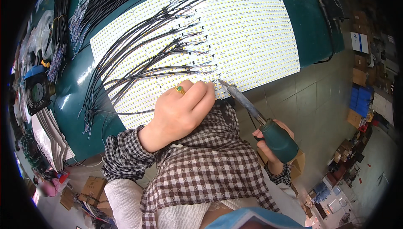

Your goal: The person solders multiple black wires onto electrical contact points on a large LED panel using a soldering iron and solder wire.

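Observation:
My left hand (184, 109), with a green-stoned ring, is closed at the near edge of a large white LED board (260, 40). A black cable (140, 113) runs under this hand, and its end looks pinched in the fingertips, though the fingers hide it. My right hand (270, 153) is wrapped round the green handle of a soldering iron (280, 141). The iron's tip points at the board, just right of my left fingertips; whether it touches is hard to tell. Several black cables (145, 44) lie across the board's left half, their thin wire ends along the middle seam.
The board lies on a dark green table (75, 84), partly over its near edge. Cable bundles (61, 23) and a small black fan (38, 91) sit at the left, near stacked white strips (50, 139). Cardboard boxes (359, 76) and blue bins (360, 99) stand at the right.

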Motion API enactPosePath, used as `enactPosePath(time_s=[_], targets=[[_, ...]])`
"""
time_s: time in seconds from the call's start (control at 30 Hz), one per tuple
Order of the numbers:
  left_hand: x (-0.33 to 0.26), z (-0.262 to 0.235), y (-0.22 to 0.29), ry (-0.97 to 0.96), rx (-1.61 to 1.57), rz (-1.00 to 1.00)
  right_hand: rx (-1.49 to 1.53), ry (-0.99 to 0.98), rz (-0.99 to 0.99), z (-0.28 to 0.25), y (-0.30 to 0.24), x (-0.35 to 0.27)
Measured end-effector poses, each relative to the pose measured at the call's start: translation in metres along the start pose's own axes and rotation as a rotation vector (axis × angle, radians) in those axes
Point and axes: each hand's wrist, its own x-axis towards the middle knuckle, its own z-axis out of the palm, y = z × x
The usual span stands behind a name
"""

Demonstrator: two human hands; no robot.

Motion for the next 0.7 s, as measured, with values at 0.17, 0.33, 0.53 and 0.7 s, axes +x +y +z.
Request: enactPosePath(time_s=[0.17, 0.33, 0.53, 0.7], targets=[[0.001, -0.001, 0.001, -0.007, -0.001, -0.002, 0.008, 0.005, 0.017, 0.001, -0.003, 0.003], [0.001, -0.001, 0.001, -0.006, -0.009, -0.003, -0.024, 0.018, -0.053, 0.001, -0.008, 0.01], [0.0, -0.001, -0.001, -0.012, -0.001, -0.003, 0.005, 0.016, 0.025, 0.004, -0.003, 0.003], [0.0, 0.0, -0.001, -0.013, -0.01, -0.007, 0.004, 0.027, 0.035, 0.004, -0.008, 0.005]])
